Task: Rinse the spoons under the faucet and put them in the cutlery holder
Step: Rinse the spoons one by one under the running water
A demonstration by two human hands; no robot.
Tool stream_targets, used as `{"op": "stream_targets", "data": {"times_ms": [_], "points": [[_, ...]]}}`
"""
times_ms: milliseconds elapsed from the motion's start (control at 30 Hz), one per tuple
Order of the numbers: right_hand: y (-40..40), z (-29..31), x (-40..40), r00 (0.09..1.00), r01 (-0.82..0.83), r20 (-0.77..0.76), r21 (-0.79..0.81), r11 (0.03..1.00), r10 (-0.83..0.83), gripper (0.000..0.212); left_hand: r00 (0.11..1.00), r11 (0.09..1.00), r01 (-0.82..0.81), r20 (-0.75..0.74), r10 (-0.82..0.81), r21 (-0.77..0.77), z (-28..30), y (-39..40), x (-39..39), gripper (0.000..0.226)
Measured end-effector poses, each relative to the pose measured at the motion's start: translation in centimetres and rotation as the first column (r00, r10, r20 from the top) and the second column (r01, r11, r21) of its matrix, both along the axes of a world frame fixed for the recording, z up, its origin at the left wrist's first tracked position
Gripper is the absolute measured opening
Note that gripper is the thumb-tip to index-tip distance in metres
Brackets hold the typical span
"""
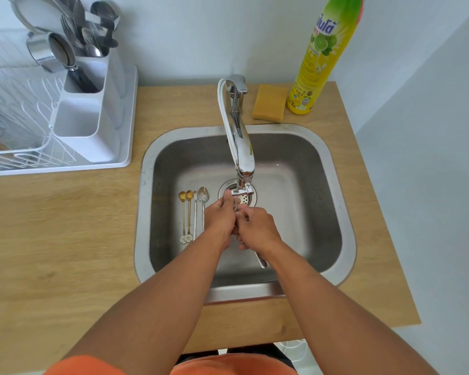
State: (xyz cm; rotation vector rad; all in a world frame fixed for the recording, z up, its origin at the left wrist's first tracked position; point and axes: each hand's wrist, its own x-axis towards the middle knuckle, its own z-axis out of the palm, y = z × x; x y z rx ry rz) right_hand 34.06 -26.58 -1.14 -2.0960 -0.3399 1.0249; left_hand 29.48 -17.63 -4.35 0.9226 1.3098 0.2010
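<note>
Both my hands meet under the chrome faucet (241, 147) spout, over the drain of the steel sink (333, 201). My left hand (220, 217) and my right hand (257, 228) are both closed around one silver spoon (261, 259); its handle end pokes out below my right wrist and its bowl is hidden by my fingers. Several more spoons lie side by side on the sink floor to the left: two gold ones (186, 212) with flower ends and two silver ones (201, 209). The white cutlery holder (90, 112) stands on the rack at the upper left.
A white dish rack (25, 125) on its tray fills the left counter; the holder's far compartment has cutlery and a steel strainer (50, 51). A yellow sponge (270, 102) and a tall dish soap bottle (320, 52) stand behind the sink.
</note>
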Motion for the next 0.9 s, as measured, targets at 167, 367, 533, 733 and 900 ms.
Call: {"op": "stream_targets", "data": {"times_ms": [167,367,533,733,900], "points": [[-0.2,-0.2,0.4,0.993,0.080,-0.089,0.024,0.996,-0.078,0.025,0.991,0.996,0.072,0.113,-0.065,-0.055,1.3,0.1,-1.0,0.039],[0.2,-0.1,0.3,0.982,0.119,-0.152,0.043,0.992,-0.111,0.026,0.979,0.984,0.079,0.199,-0.046,-0.161,1.1,0.2,-1.8,0.015],[0.0,0.2,-0.4,0.985,0.096,-0.149,0.040,0.995,-0.089,0.027,0.998,0.993,0.016,0.058,-0.010,-0.113,1.0,0.3,-1.1,0.023],[-0.1,0.3,-0.9,0.982,0.159,-0.115,0.039,0.987,-0.153,0.029,1.000,0.999,-0.015,0.001,0.015,-0.051,2.3,-0.6,-0.1,0.042],[0.1,0.4,-0.5,0.922,0.296,-0.283,0.082,0.952,-0.263,0.021,0.983,0.956,0.054,0.182,0.000,-0.289,3.4,-0.4,-0.7,0.053]]}}
